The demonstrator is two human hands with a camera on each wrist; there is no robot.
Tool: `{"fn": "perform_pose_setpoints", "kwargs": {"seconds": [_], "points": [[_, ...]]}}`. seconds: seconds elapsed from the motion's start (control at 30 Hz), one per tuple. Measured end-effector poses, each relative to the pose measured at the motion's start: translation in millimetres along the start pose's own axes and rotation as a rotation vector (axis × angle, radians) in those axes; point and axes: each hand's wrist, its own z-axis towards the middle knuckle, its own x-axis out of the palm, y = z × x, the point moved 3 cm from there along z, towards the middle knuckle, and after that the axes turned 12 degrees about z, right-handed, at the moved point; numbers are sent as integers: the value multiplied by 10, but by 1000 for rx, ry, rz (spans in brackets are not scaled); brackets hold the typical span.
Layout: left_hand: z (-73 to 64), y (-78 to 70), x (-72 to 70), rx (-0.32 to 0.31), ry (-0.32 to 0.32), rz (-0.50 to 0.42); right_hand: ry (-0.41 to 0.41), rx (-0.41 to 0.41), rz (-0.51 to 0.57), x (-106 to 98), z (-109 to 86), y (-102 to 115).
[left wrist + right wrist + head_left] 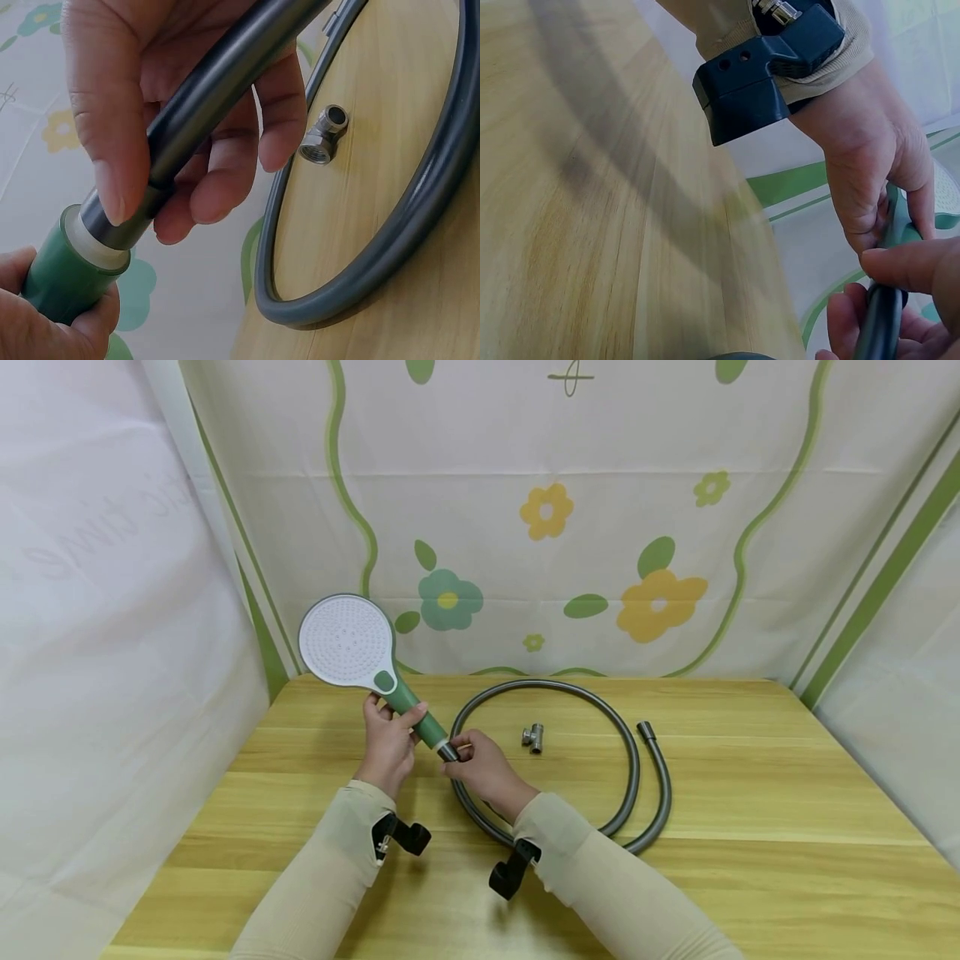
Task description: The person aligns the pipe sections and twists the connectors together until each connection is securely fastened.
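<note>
A shower head (347,642) with a white round face and a green handle (420,720) is held up above the table, tilted with its face to the upper left. My left hand (388,747) grips the handle from below. With thumb and fingers, my right hand (486,770) pinches the dark end collar (124,217) of a grey shower hose (633,760), right against the handle's white threaded end (94,244). In the left wrist view the collar covers part of that end. How far it is screwed on cannot be told.
The hose loops across the wooden table (750,777), its free end connector (646,729) lying at the right. Inside the loop lies a small metal tee fitting (533,738). A patterned cloth (465,510) hangs behind the table, with white cloth at both sides.
</note>
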Motion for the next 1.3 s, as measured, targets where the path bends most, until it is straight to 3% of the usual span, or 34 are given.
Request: {"fn": "perform_pose_setpoints", "kwargs": {"seconds": [0.77, 1.3], "points": [[11, 8, 1, 6, 0, -10, -38, -48, -78, -15, 29, -21], [6, 16, -11, 16, 0, 3, -39, -25, -12, -21, 33, -53]]}}
